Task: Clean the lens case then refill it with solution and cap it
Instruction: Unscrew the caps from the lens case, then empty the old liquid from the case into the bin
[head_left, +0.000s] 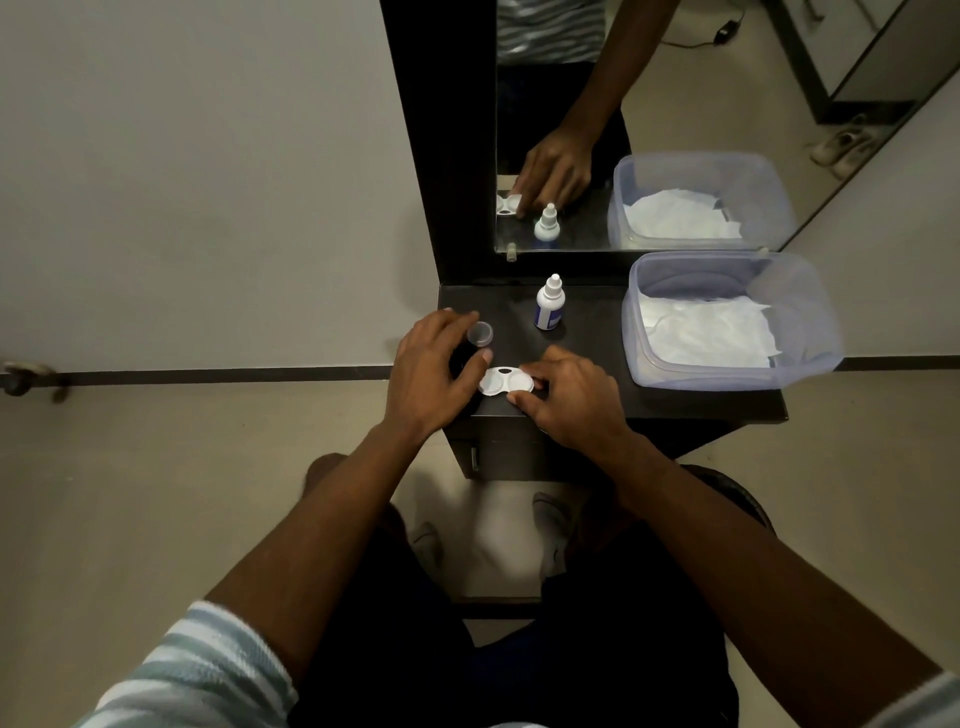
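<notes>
The white lens case (506, 383) lies flat near the front edge of the dark table (597, 332). My right hand (571, 397) pinches its right end between thumb and fingers. My left hand (428, 371) is just left of the case, its thumb tip touching the left end. It holds a small translucent cap (481, 333) between fingertips and thumb. A dark spot shows on the case's left well; whether the right well is capped I cannot tell. The white solution bottle (548, 304) with a blue label stands upright and capped behind the case.
A clear plastic tub (810, 322) with white tissues inside takes up the table's right side. A mirror (675, 104) stands against the back edge and reflects the bottle, tub and hand. Bare floor lies left of the narrow table.
</notes>
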